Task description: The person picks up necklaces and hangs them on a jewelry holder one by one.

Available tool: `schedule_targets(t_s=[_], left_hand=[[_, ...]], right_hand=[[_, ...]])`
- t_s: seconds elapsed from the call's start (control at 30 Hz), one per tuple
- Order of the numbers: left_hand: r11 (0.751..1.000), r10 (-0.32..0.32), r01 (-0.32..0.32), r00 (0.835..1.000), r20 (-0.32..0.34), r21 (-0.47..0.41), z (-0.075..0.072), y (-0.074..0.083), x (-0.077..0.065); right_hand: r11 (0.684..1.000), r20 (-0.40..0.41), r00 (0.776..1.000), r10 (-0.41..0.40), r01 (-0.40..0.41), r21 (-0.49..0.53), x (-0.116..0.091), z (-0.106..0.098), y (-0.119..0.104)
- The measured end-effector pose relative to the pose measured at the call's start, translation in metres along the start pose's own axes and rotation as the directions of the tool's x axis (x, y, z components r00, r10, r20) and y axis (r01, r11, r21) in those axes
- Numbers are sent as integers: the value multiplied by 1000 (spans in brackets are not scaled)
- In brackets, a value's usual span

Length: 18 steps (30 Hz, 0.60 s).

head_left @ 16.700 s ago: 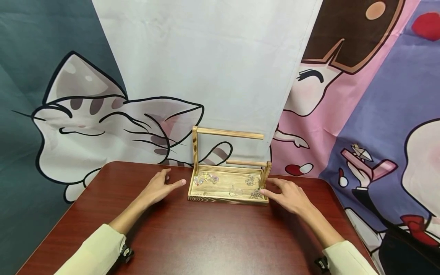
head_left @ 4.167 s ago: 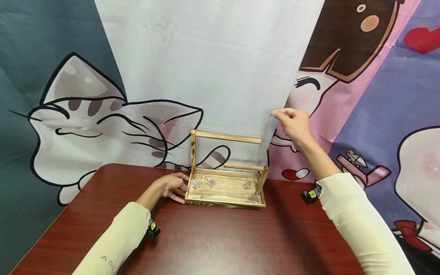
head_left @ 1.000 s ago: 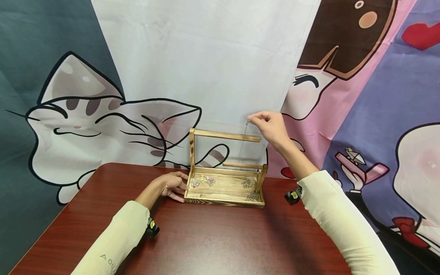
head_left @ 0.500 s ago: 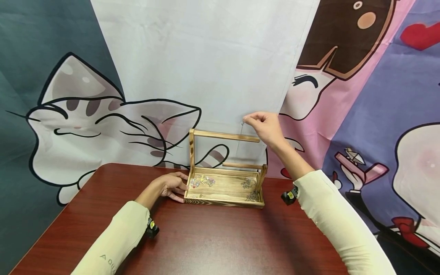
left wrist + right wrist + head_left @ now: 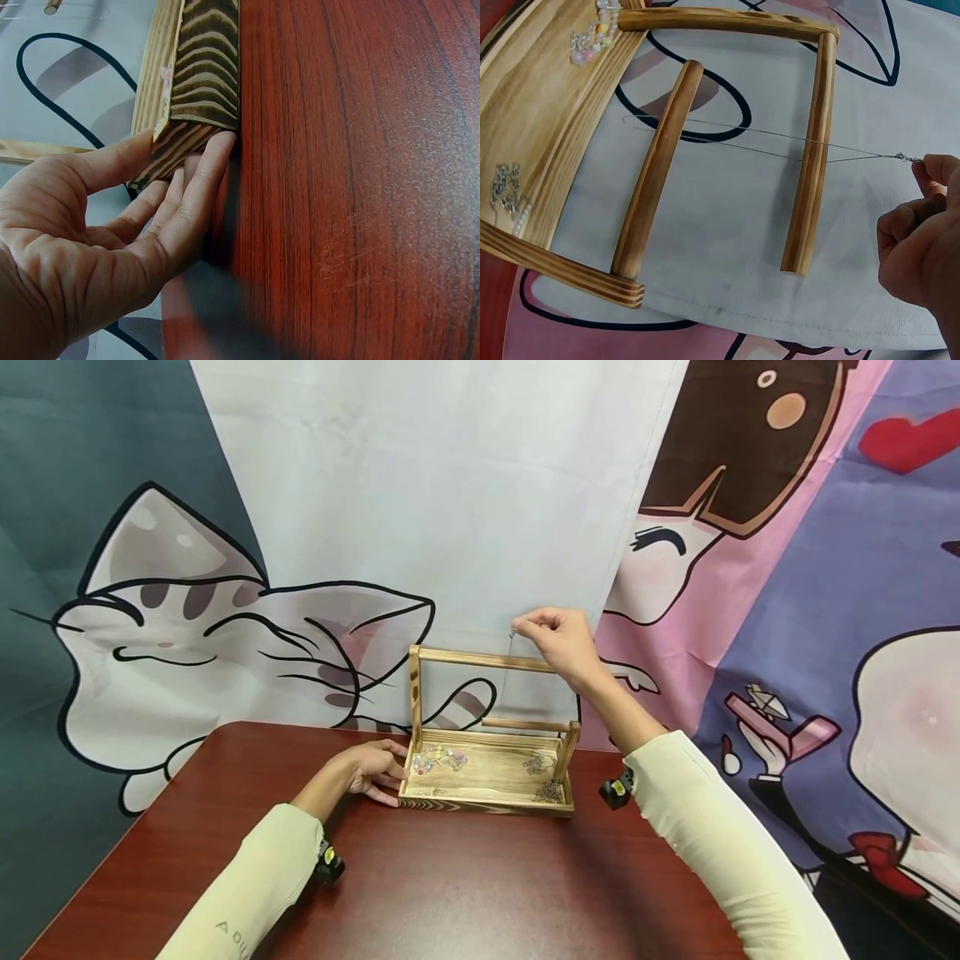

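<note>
A wooden jewelry stand sits at the table's back, with a tray base, a tall upper bar and a short lower bar. My left hand grips its left end, thumb at the rim and fingers against the end wall in the left wrist view. Above the upper bar, my right hand pinches a thin necklace by its clasp end. The necklace hangs as a narrow loop across the bars in the right wrist view; whether it lies before or behind them I cannot tell.
Beaded bracelets lie in the tray's left part. Silvery chain jewelry is heaped in two piles at its right. A printed cloth hangs behind the dark red table.
Earlier both hands were beside the stand; since then my left hand has taken its end and my right has lifted the necklace. Over the last second my right hand has moved left.
</note>
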<state>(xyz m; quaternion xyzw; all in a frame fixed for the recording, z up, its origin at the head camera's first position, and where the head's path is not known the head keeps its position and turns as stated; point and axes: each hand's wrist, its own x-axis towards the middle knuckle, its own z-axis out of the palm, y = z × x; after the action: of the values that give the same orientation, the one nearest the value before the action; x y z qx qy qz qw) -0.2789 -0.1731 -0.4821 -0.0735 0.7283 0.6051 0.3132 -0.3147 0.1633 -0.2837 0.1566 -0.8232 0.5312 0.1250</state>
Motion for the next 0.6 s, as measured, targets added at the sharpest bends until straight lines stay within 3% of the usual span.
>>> schedule_targets(t_s=[0.6], left_hand=[[1000,9,-9,1000,4,7,-1,-1,1]], right_hand=[[999,19,1000,-8,8,38,3,18,-6]])
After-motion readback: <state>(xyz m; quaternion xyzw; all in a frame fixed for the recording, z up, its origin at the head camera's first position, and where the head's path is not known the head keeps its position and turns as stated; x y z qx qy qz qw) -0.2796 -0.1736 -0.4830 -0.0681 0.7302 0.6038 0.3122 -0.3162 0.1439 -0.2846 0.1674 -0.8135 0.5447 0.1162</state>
